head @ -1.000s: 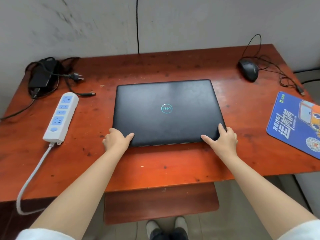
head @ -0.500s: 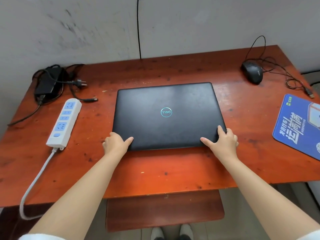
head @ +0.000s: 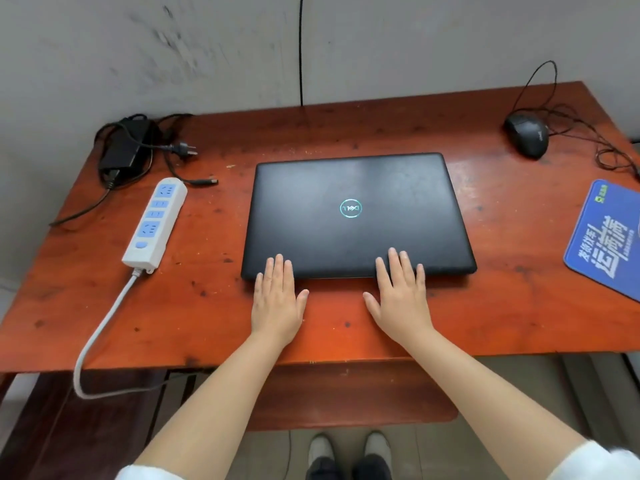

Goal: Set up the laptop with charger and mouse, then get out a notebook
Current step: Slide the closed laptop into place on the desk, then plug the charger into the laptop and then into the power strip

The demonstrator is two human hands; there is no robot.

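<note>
A closed black laptop (head: 356, 216) lies flat in the middle of the red-brown wooden table (head: 194, 320). My left hand (head: 277, 299) and my right hand (head: 401, 299) lie flat and open at its near edge, fingertips resting on the lid, palms on the table. A black charger brick (head: 121, 150) with coiled cable, loose plug and barrel connector sits at the back left. A black wired mouse (head: 528, 135) rests at the back right with its cable (head: 588, 133) tangled beside it. No notebook is in view.
A white and blue power strip (head: 156, 223) lies left of the laptop, its grey cord hanging over the front edge. A blue mouse pad (head: 606, 237) lies at the right edge. A grey wall stands behind the table. A bench (head: 346, 396) sits under it.
Both hands have left the laptop's near corners and moved inward toward its middle. They now lie flat with fingers spread over the front edge of the lid.
</note>
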